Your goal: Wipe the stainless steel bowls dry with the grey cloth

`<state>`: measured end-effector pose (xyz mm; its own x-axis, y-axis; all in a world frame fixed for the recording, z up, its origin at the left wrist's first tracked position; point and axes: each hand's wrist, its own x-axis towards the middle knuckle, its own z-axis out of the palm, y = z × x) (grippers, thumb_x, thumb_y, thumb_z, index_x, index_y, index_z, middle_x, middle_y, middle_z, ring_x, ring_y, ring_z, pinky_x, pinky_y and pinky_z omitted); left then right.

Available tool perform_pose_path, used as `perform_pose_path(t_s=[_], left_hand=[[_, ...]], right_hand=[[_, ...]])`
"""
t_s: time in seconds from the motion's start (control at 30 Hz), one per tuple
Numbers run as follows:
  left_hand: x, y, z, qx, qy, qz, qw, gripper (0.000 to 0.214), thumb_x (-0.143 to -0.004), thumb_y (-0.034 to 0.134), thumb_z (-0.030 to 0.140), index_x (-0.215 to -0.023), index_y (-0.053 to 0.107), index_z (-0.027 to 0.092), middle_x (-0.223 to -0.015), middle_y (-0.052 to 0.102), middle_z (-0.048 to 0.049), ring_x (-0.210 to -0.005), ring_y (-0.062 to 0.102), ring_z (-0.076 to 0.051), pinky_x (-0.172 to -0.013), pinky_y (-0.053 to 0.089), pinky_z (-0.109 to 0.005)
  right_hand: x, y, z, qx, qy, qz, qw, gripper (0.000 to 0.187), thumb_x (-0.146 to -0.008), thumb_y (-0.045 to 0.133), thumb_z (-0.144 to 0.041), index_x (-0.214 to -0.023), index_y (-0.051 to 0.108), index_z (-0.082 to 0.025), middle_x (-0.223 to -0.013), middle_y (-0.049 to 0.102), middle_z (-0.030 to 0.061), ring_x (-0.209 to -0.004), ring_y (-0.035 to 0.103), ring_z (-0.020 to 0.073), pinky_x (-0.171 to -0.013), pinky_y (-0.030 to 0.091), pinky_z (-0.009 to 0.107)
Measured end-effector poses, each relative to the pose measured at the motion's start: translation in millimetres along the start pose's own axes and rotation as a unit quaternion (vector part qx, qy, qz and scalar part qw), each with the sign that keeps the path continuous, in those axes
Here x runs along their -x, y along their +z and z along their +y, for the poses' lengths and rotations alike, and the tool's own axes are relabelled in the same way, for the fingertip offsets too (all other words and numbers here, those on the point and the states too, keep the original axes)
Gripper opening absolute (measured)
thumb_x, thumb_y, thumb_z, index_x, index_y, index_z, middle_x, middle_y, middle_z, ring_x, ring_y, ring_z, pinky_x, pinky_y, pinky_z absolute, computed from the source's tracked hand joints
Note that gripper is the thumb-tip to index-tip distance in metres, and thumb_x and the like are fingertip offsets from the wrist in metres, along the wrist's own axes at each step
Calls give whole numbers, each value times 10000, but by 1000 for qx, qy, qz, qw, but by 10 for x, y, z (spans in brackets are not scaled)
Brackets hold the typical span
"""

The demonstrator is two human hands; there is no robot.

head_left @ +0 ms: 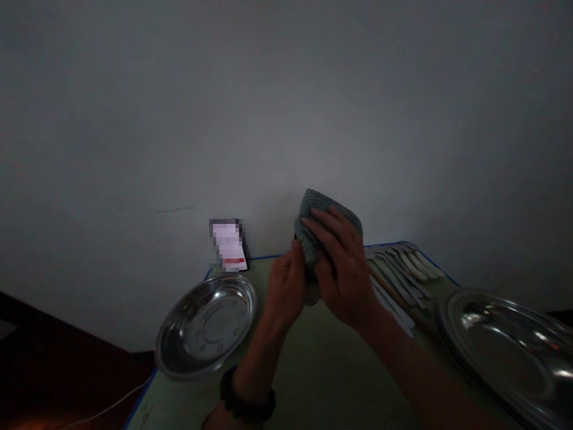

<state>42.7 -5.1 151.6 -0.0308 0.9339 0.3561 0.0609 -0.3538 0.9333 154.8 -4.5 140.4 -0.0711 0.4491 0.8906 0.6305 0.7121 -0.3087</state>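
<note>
Held above the table in front of the wall is a grey-green cloth (308,224) with a dark stitched edge. My right hand (342,269) grips it from the right, its fingers laid over the front and the thumb lower down. Beside it, my left hand (286,280) is closed with the thumb up against the cloth's lower left edge. What the left hand grips is mostly covered by the cloth and hands. A rounded, dull piece (312,294) shows below, between the two hands; I cannot tell whether it belongs to the held thing.
To the left stands a round steel basin (206,331). Behind it a phone (229,245) leans on the wall (286,119). At the right lie several pale-handled utensils (403,269) and a thin wooden stick (394,292). Large steel trays (505,352) fill the right of the green table (313,382).
</note>
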Motion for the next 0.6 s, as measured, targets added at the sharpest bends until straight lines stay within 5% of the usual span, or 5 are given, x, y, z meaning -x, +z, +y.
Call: perform_pose_path(t_s=[0.2, 0.37, 0.5, 0.6], left_hand=[[-5, -69, -110, 37, -47, -48, 997, 615, -721, 514, 753, -467, 442, 198, -434, 382, 53, -400, 288, -76, -378, 226, -231], [-83, -124, -122, 146, -110, 69, 981, 582, -641, 644, 717, -452, 499, 187, -405, 429, 56, -364, 353, -65, -349, 284, -202], [-179, -126, -87, 251, -111, 165, 947, 475, -784, 573, 637, -750, 693, 179, -662, 694, -16, -640, 657, -144, -604, 529, -233], [-218, -106, -76, 324, -102, 204, 918, 417, -860, 528, 555, -952, 706, 189, -943, 752, -59, -945, 689, -200, -826, 543, -296]], right_hand=[[-122, -104, 188, -103, 134, 39, 985, 338, -909, 392, -294, -1136, 636, -233, -1242, 608, 75, -1219, 505, 213, -1088, 341, 439], [-107, -42, 363, -169, 287, 72, 940, 407, -921, 367, -369, -1216, 598, -210, -1280, 608, 80, -1218, 515, 208, -1095, 317, 433], [-42, 108, 336, -219, 337, 87, 911, 453, -923, 392, -403, -1319, 528, -229, -1386, 538, 68, -1317, 442, 201, -1129, 282, 435], [61, 257, 178, -193, 289, 97, 933, 477, -952, 350, -381, -1401, 437, -245, -1501, 398, 68, -1402, 324, 194, -1160, 231, 462]])
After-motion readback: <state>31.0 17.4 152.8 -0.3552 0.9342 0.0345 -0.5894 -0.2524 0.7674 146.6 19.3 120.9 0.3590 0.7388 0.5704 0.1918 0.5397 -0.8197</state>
